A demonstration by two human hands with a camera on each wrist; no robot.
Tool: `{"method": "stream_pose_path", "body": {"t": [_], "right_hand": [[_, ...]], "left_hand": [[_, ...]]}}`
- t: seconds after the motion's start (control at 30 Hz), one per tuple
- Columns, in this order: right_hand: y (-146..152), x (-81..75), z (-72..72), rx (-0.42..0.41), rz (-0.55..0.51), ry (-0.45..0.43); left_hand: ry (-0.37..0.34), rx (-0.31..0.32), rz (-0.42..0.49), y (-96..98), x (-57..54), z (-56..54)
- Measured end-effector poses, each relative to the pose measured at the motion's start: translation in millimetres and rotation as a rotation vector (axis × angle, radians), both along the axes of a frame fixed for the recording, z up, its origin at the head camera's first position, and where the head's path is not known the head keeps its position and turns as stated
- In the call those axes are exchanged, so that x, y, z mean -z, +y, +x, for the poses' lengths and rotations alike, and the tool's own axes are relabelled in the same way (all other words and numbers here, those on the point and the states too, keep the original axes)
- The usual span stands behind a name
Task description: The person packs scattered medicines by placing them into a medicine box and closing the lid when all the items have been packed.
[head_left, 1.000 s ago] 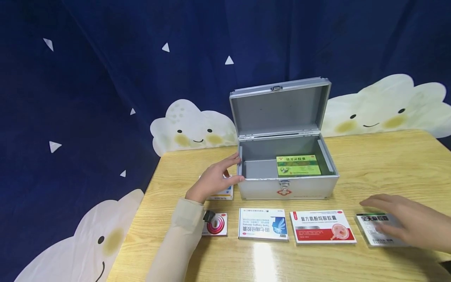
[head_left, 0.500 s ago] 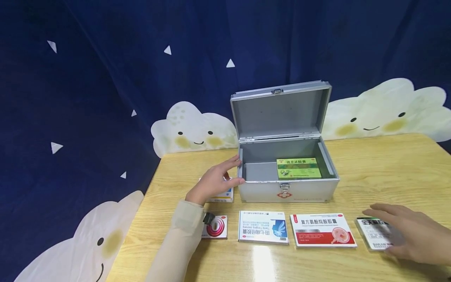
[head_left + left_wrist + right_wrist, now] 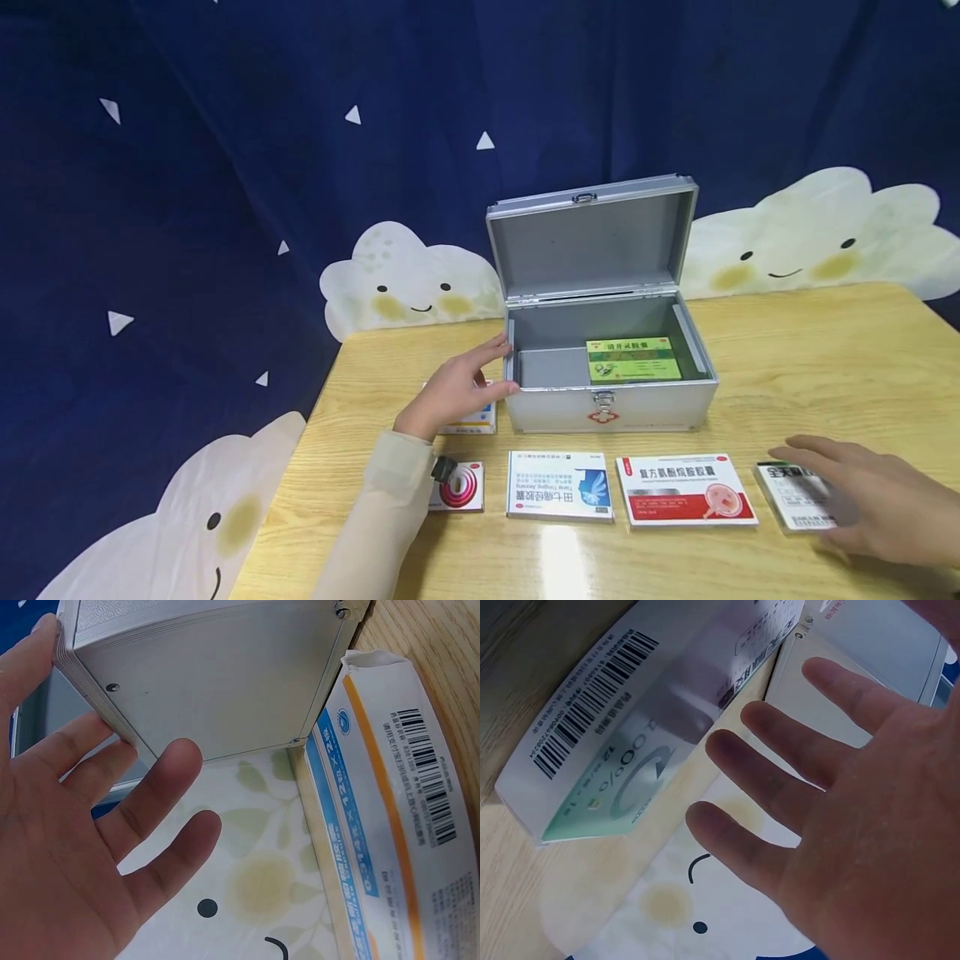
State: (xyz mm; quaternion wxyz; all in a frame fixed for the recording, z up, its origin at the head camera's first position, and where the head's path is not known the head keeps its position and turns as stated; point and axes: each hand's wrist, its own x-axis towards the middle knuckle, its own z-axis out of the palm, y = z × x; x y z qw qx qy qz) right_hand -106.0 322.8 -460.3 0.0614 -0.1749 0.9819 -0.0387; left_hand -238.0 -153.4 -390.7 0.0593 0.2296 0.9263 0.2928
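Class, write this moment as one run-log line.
left hand: touching case | right hand: at rightmost box, holding nothing | lid: open | green box: inside case

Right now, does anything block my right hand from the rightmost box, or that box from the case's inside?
Nothing visible blocks your right hand from the rightmost box. The near wall of the silver case stands before its inside.

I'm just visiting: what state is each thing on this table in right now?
Metal case: lid open.
Left hand: touching the case's edge.
Right hand: fingers extended, no grip visible.
Green box: lying inside the case.
Blue-white box: lying flat.
Red-white box: lying flat.
Red-ringed box: lying flat, partly hidden.
Orange-striped box: partly hidden by the left hand.
Black-lettered box: partly hidden by the right hand.
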Motion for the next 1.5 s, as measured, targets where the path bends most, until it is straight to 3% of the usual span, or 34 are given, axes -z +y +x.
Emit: {"method": "stream_pose_path", "body": {"t": [0.27, 0.73, 1.07, 1.5], "right_hand": [[-0.1, -0.7, 1.6, -0.012, 0.009, 0.028], [-0.8, 15.1, -3.0, 0.046, 0.032, -0.091], [-2.3, 15.5, -2.8, 0.062, 0.033, -0.074], [2.8, 19.4, -1.8, 0.007, 0.046, 0.02]], "left_hand": [[-0.004, -0.018, -0.007, -0.7, 2.7, -0.3], [-0.008, -0.009, -0.012, 0.3, 1.5, 1.0], [0.003, -0.003, -0.009, 0.0, 2.3, -1.2], [0.002, 0.005, -0.007, 0.2, 1.0, -1.2]]}}
